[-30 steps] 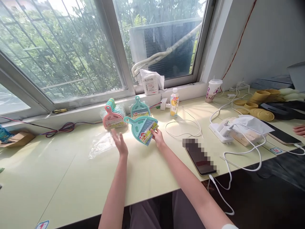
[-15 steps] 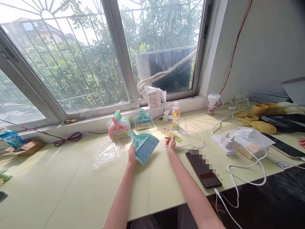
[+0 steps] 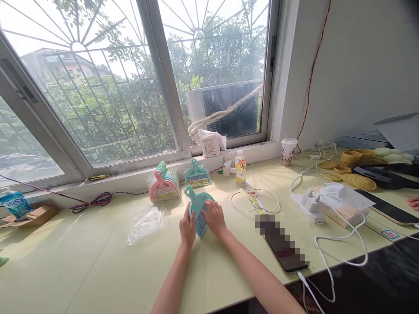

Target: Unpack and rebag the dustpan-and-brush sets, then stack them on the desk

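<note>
Both my hands grip a small teal brush-and-dustpan set (image 3: pixel 198 208) just above the pale green table (image 3: pixel 98 270). My left hand (image 3: pixel 187 227) holds its left side and my right hand (image 3: pixel 214 218) holds its right side, fingers curled onto the blue bristles. The handle points away from me. A yellow printed label (image 3: pixel 255 203) lies on the table to the right, apart from my hands. Behind the set stand a stack of pink and teal sets (image 3: pixel 163 186) in a clear bag and one more teal set (image 3: pixel 197 175).
Crumpled clear plastic (image 3: pixel 145 220) lies left of my hands. A drink bottle (image 3: pixel 240 162), a paper cup (image 3: pixel 288 151), white cables (image 3: pixel 327 244), a phone (image 3: pixel 284 249), a charger block (image 3: pixel 310 201) and yellow lids (image 3: pixel 355 179) fill the right. Another person's fingers (image 3: pixel 413 202) show at the right edge.
My right hand left the label on the table and came back to the teal set. Both hands now hold the set, turned with its handle pointing away. The camera tilted up.
</note>
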Available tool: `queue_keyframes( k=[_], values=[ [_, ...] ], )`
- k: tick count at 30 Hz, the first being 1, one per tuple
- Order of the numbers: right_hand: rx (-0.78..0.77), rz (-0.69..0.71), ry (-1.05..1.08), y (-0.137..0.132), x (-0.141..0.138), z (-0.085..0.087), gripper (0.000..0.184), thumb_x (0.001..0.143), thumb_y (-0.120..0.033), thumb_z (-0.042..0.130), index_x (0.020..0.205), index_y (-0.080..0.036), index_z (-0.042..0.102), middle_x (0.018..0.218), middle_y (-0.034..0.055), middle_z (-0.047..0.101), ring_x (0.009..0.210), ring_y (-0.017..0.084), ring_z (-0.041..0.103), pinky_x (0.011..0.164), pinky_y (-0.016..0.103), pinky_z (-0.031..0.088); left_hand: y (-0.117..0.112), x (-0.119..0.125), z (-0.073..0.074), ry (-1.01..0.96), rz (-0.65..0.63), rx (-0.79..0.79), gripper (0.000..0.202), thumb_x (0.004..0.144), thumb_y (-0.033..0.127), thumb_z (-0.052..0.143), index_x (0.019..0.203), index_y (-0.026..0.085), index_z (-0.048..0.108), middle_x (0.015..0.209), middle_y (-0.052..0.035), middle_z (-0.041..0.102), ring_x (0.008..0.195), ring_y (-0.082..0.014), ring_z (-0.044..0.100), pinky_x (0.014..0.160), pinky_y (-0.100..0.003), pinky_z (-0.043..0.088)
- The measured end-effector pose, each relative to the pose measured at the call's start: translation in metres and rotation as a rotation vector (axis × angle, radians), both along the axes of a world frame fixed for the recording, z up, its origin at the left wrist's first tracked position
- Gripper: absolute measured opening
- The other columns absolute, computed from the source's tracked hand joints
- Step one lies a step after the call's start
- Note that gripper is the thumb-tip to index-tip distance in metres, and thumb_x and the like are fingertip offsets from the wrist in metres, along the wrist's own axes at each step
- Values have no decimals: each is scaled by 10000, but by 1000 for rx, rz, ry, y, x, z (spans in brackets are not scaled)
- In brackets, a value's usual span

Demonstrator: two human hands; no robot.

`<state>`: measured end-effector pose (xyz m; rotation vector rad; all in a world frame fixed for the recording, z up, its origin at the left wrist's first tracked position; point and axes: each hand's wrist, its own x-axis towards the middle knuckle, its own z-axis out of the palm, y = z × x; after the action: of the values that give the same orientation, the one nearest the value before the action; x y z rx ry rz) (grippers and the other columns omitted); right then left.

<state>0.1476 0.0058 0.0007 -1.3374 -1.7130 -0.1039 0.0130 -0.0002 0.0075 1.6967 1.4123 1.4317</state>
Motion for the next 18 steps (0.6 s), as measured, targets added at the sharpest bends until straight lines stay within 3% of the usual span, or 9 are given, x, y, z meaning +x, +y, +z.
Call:
queue_keyframes(
  k=[3, 6, 10, 14, 18],
  values=[
    [21, 23, 37, -1, 1, 1, 237, 921, -335, 468, 1110, -207, 530, 1178, 82, 584, 1078, 235, 525, 875, 375, 402, -4, 1, 1, 137, 15, 69, 601, 875, 541, 381, 1359, 198, 485, 654, -34, 634, 553, -172, 521, 602, -281, 398],
    [-17, 59, 62, -1, 1, 7, 229, 900, -359, 502, 1060, -203, 553, 1099, 62, 616, 1019, 224, 554, 842, 353, 407, -7, 1, 0, 249, 39, 100, 589, 923, 485, 304, 1378, 142, 452, 538, 16, 531, 457, -122, 399, 525, -242, 326],
    [-57, 65, 76, -3, 2, 18, 218, 875, -379, 526, 969, -194, 591, 971, 60, 617, 926, 213, 570, 769, 317, 427, -7, 0, -3, 212, 13, 148, 564, 936, 465, 318, 1379, 144, 454, 522, 42, 485, 446, -95, 329, 502, -226, 295],
    [-52, -29, 92, -3, 9, 24, 173, 834, -368, 565, 788, -204, 593, 829, 44, 576, 853, 202, 550, 715, 290, 419, -1, 1, 2, 73, -92, 119, 560, 924, 499, 334, 1320, 155, 532, 612, 3, 594, 518, -119, 461, 548, -237, 385],
    [-58, -69, 111, -2, 15, 25, 159, 785, -361, 594, 731, -212, 582, 776, 23, 553, 811, 185, 541, 689, 277, 399, 4, 2, 15, -22, -144, 92, 545, 882, 547, 390, 1179, 167, 645, 899, -69, 702, 810, -193, 613, 709, -280, 484]
  ],
)
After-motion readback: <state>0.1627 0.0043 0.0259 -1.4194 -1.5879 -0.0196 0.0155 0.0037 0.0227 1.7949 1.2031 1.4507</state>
